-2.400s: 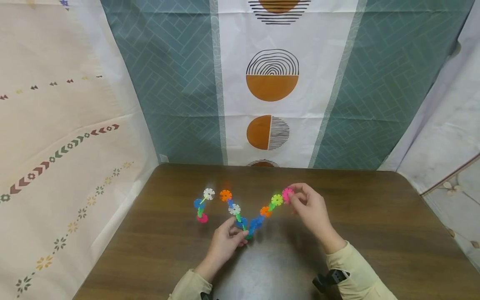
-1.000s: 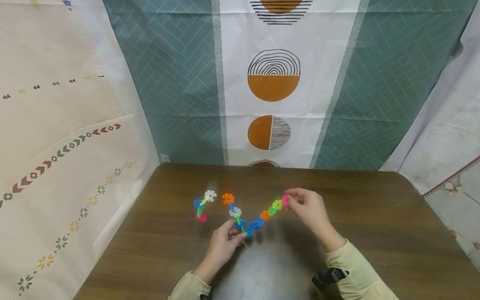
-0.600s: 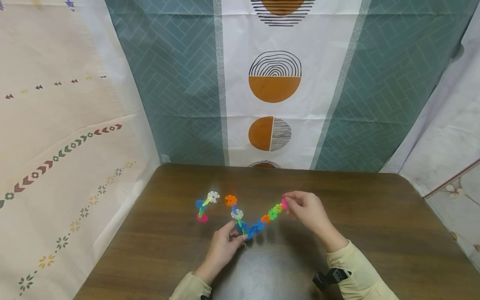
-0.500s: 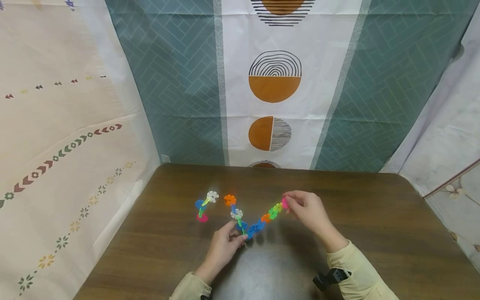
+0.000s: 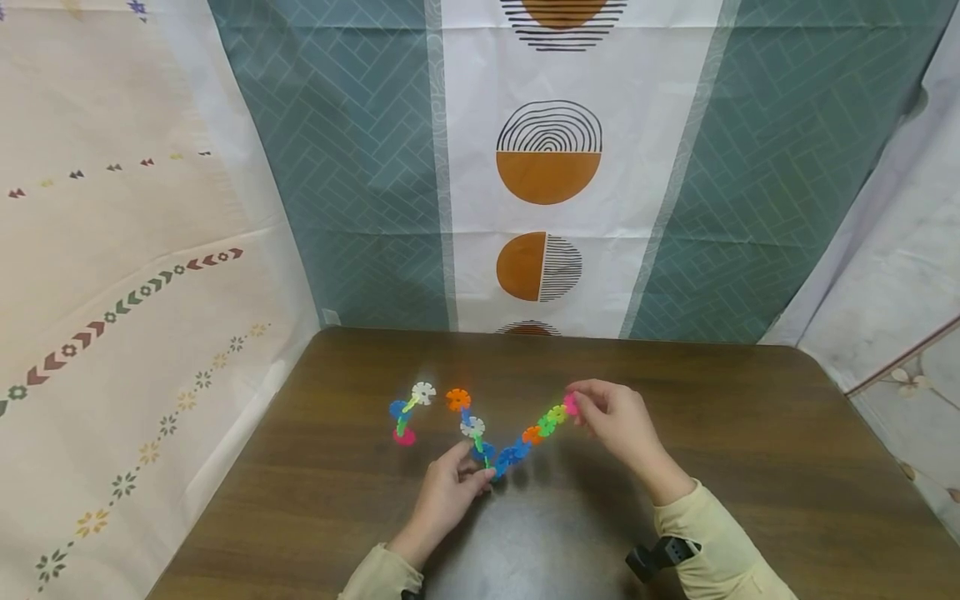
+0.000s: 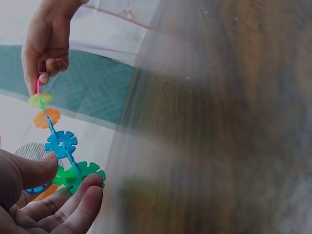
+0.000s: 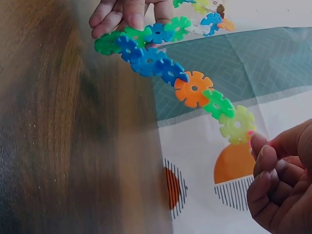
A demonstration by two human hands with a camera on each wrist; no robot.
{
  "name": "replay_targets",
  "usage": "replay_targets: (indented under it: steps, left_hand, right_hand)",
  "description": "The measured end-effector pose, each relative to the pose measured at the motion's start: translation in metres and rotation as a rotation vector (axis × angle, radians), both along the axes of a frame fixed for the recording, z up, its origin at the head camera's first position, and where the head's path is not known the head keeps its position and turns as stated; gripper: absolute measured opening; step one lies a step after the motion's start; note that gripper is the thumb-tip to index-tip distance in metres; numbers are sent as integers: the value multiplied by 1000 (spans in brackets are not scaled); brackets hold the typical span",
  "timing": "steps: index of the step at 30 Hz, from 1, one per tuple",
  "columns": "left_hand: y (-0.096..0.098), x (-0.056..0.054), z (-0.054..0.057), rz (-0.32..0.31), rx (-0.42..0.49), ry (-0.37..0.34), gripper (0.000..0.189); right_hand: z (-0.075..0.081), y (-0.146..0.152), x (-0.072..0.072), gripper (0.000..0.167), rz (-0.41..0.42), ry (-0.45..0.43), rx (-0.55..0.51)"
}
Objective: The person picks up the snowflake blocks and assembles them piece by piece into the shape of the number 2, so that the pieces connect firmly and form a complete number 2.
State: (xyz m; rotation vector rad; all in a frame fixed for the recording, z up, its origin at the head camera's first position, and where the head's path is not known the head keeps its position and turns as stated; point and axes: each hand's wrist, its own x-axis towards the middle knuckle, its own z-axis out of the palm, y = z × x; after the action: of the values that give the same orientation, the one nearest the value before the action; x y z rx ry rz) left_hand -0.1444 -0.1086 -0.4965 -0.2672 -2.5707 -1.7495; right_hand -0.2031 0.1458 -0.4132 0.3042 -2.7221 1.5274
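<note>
A V-shaped chain of interlocking plastic snowflake discs spans between my two hands in the head view. My left hand pinches the chain near its bend, thumb and fingers around a green disc in the left wrist view. My right hand pinches the pink end disc, mostly hidden behind its fingertips in the right wrist view. From there run a yellow-green disc, a green one, an orange disc and several blue ones. The other arm ends in an orange disc.
A shorter piece with a white disc, a blue disc and a pink disc is left of the chain. Brown wooden table below; a patterned curtain hangs behind its far edge.
The right hand has come slightly lower, and the chain's right arm sits lower with its pink disc turned more edge-on. The left hand keeps its hold, almost still.
</note>
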Motion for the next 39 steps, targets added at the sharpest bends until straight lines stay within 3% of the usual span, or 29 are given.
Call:
replay_targets:
  steps: [5,9,18,29,39]
  left_hand:
    - [-1,0,0,1,-1,-7,15]
    - [-1,1,0,-2,15,-11,15]
    - [1,-1,0,-9,27,-9,17]
    - [1,0,0,-12,24,-10,18]
    - [1,0,-1,12,25,-13,17]
  right_hand:
    - [-3,0,0,23,35,20,23]
    - [-7,0,-1,25,80,-6,-73]
    - [-17,6,-9,41,143,-233,-416]
    - [-19,8,-8,41,199,-478,-550]
    - [-24,4,-5,44,137,-524,-615]
